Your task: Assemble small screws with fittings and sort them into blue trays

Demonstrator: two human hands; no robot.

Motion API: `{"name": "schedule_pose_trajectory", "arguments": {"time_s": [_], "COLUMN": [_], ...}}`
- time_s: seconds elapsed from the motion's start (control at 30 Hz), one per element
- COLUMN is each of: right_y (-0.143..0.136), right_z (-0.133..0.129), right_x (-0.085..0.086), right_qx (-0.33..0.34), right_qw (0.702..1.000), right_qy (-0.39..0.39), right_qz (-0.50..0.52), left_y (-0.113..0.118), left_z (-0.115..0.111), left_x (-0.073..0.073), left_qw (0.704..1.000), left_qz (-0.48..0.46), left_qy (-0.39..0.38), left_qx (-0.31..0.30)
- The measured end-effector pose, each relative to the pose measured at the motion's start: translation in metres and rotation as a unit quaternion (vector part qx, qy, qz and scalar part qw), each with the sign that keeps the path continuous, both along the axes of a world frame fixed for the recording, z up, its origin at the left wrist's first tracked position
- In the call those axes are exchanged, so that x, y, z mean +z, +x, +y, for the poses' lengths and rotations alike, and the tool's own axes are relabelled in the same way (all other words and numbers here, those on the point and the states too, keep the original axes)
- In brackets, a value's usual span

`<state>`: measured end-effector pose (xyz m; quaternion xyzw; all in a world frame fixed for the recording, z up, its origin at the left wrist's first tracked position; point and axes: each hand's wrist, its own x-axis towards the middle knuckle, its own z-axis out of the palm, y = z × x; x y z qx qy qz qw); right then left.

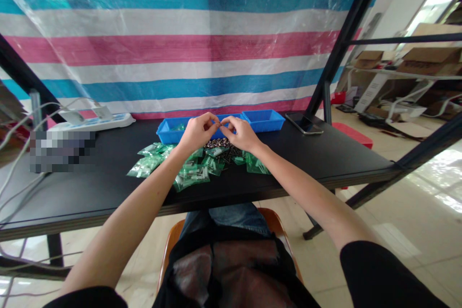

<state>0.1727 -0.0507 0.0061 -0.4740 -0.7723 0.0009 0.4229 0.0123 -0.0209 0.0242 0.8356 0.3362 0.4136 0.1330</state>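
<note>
My left hand (198,131) and my right hand (238,131) meet above the middle of the table, fingertips pinched close together. Whatever is between them is too small to make out. Right below lies a pile of small shiny metal parts (217,143), with dark screws (228,155) beside it. Green-tinted plastic bags (191,176) holding pale pieces are spread in front and to the left, and another green bag (257,163) lies under my right wrist. Behind my hands stand blue plastic bins (166,135); the left one has some green bag material in it.
A phone (304,123) lies on the black table (310,154) at the right. At the left are a white power strip (115,121) with plugs and cables, and a blurred-out item (61,149). A striped plastic sheet (180,48) hangs behind, between black frame posts (339,53).
</note>
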Motion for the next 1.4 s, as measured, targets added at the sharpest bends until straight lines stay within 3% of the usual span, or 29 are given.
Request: {"name": "schedule_pose_trajectory", "arguments": {"time_s": [0.17,0.4,0.6,0.83,1.2,1.4], "right_y": [-0.001,0.001,0.0,0.0,0.001,0.0], "right_z": [0.002,0.005,0.002,0.003,0.003,0.001], "right_x": [-0.001,-0.004,-0.002,-0.002,-0.002,-0.001], "right_qx": [0.014,-0.01,-0.014,0.004,-0.009,-0.019], "right_qw": [0.999,1.0,1.0,1.0,0.999,0.999], "right_qy": [-0.021,0.014,0.013,0.004,0.052,0.048], "right_qz": [0.03,-0.012,0.0,-0.001,-0.005,-0.008], "left_y": [0.001,0.002,0.001,0.001,0.002,0.004], "left_z": [-0.001,0.002,0.005,0.007,0.01,0.008], "left_x": [0.001,-0.002,-0.003,-0.003,-0.01,-0.009], "left_qw": [1.0,0.999,0.992,0.991,0.989,0.983], "left_qz": [-0.008,-0.019,-0.071,-0.083,-0.103,-0.129], "left_qy": [-0.016,-0.028,-0.089,-0.095,-0.091,-0.099], "left_qx": [0.005,0.016,-0.044,-0.05,-0.056,-0.088]}}
